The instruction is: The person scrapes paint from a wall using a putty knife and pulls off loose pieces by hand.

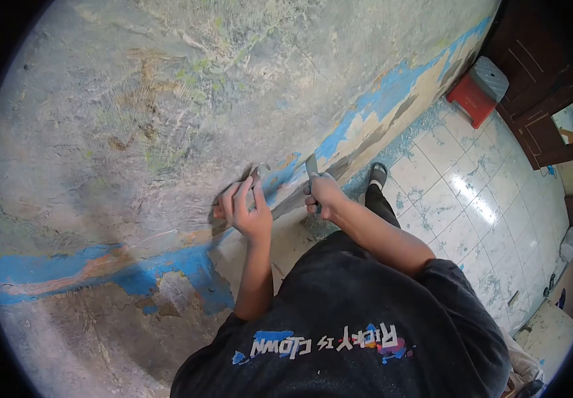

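Right hand [328,194]: I see it clenched around a narrow, grey metal scraper [311,164].
Scraper: its blade is at the peeling blue paint strip [387,91] on the mottled grey plaster wall [101,86].
Left hand [247,211]: fingers bent at the wall; I cannot tell whether it grasps the small metal piece [262,170] by its fingertips.
Floor: flake-strewn white square tiles [430,162], a grey-topped red stool [475,99] near the wall.

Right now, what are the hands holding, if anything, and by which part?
The right hand holds a scraper by its handle. Whether the left hand holds anything cannot be told.
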`<state>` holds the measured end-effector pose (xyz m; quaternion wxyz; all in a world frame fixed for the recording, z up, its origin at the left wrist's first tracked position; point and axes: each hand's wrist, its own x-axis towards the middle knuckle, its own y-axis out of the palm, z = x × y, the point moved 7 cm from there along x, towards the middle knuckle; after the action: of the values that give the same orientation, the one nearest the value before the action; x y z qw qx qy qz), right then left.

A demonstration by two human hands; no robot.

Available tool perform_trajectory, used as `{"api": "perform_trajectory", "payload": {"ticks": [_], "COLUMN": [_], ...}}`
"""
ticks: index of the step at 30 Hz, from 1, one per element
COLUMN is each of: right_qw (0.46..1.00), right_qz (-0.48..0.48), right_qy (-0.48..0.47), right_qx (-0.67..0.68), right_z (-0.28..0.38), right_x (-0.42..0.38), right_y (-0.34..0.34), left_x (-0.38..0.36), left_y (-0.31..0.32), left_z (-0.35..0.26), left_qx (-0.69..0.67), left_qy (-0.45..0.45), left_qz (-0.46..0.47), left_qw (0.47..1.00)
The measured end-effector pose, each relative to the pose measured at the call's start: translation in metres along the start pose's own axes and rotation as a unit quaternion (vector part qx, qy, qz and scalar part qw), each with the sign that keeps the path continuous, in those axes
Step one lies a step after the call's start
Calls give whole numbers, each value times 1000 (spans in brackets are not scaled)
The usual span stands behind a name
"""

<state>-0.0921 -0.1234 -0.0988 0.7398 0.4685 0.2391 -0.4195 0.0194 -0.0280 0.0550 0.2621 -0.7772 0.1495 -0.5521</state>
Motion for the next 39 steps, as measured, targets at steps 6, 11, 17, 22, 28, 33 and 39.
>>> {"api": "perform_trajectory", "payload": {"ticks": [6, 11, 17, 22, 28, 33, 39], "right_qw": [999, 999, 1000, 1000, 994, 991, 973], "right_qz": [13, 19, 7, 12, -60, -118, -86], "right_qy": [30, 23, 14, 14, 19, 35, -46], "right_qx": [28, 22, -7, 0, 89, 48, -210], "right_z": [6, 1, -1, 13, 5, 18, 75], "right_x": [8, -6, 16, 5, 26, 13, 12], "right_y": [-1, 2, -16, -50, -153, -206, -239], "left_x": [-1, 3, 1, 2, 0, -4, -5], "left_y": [4, 7, 10, 10, 14, 18, 45], "left_z": [0, 1, 6, 0, 0, -8, -50], "left_qx": [22, 28, 1, -7, -15, 1, 39], "left_qy": [6, 27, -1, -11, -14, -57, -87], "left_qz": [-2, -3, -6, 2, -27, -47, -31], "left_qw": [1000, 999, 1000, 1000, 999, 997, 995]}}
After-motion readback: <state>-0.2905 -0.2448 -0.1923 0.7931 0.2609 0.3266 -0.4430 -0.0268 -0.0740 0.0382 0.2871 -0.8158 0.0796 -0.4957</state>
